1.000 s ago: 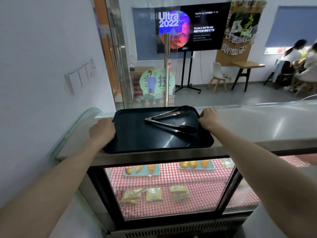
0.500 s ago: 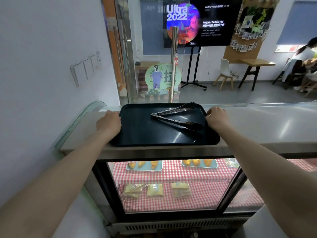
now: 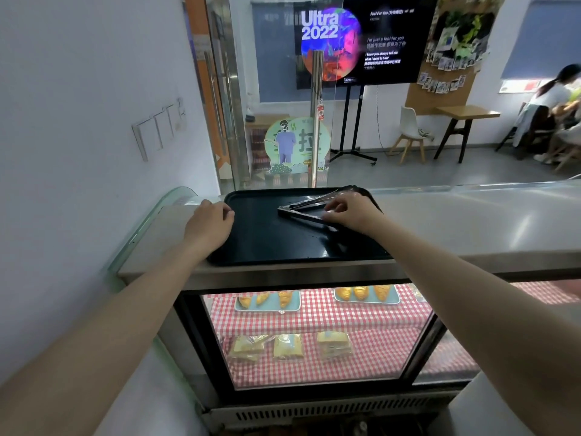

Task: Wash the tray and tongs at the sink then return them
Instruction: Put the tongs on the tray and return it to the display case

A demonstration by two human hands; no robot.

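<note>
A black tray point(image 3: 267, 236) lies on the steel top of a pastry display case. Metal tongs point(image 3: 285, 211) rest on its far right part, spread in a V with the hinge pointing left. My left hand point(image 3: 209, 225) holds the tray's left rim, thumb over the edge. Over the tongs, my right hand point(image 3: 352, 212) has its fingertips curled onto both arms. The tongs' tips are hidden under that hand.
The steel counter top point(image 3: 471, 221) runs off to the right. A white wall point(image 3: 78, 152) stands close on the left, and a glass partition with a metal pole point(image 3: 315, 121) rises just behind the tray. Below, the glass case point(image 3: 314, 335) holds pastries on red checked cloth.
My right hand has left the tray's right rim and moved left onto the tongs. The left hand stays on the left rim. The tray has not moved.
</note>
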